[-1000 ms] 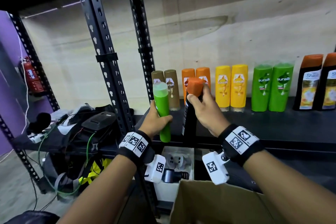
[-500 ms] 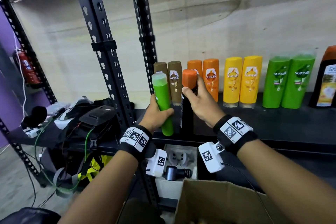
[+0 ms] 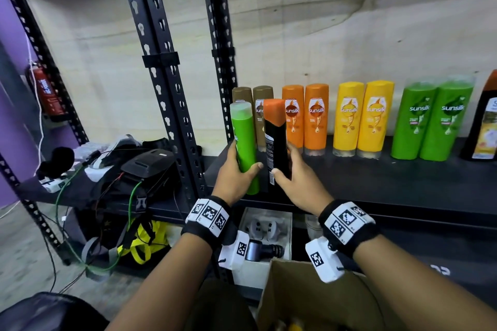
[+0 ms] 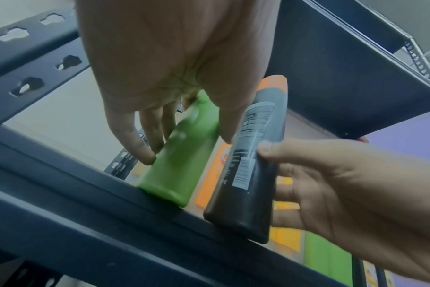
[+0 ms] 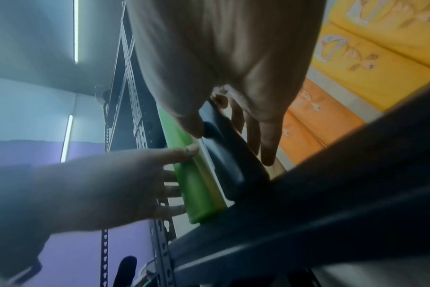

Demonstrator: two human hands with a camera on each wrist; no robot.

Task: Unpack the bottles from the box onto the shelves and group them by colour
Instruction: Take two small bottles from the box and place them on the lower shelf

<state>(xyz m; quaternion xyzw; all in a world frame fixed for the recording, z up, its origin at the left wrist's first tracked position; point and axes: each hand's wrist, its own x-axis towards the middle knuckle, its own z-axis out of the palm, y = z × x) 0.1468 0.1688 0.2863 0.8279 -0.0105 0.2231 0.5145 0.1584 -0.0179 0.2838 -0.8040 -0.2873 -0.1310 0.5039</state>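
Note:
My left hand (image 3: 239,172) grips a green bottle (image 3: 244,148) low on its body; the bottle stands upright at the front edge of the black shelf (image 3: 376,185). My right hand (image 3: 290,177) grips a black bottle with an orange cap (image 3: 275,140) right beside it, also upright on the shelf edge. In the left wrist view the green bottle (image 4: 182,161) and black bottle (image 4: 248,174) both rest on the shelf lip. Behind them stand pairs of brown (image 3: 254,115), orange (image 3: 305,115), yellow (image 3: 363,118) and green bottles (image 3: 430,121), then a black one (image 3: 486,121).
A cardboard box (image 3: 322,295) sits open below my right wrist. Black perforated uprights (image 3: 161,75) frame the shelf's left end. A lower shelf to the left holds black devices and cables (image 3: 139,169). A white bin (image 3: 263,239) sits under the shelf.
Both hands have slid down from the bottle tops to their lower bodies. The two bottles now stand on the shelf's front edge, and my head has moved closer.

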